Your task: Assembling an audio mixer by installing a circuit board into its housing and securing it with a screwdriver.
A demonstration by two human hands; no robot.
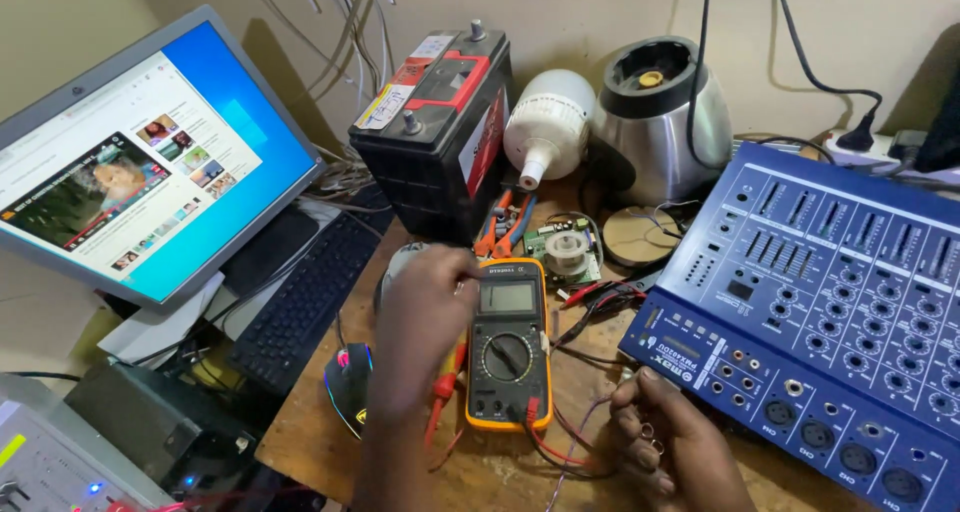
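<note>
Looking like small electronics repair workshop: multimeter (508, 344), car battery (437, 132), bare circuit board (563, 252), blue audio mixer (820, 302) crowding wooden bench (320, 432), loose wires trailing everywhere.

A yellow-cased digital multimeter (508, 344) lies flat on the wooden worktop (310, 427), grey display uppermost, black rotary dial at its middle, red and black leads plugged in at its lower edge.

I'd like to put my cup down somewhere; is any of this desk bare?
Little: bare wood shows at the front edge between the mouse and the multimeter, though the left hand hangs over it. Between multimeter and blue mixer, wires and the right hand crowd it.
</note>
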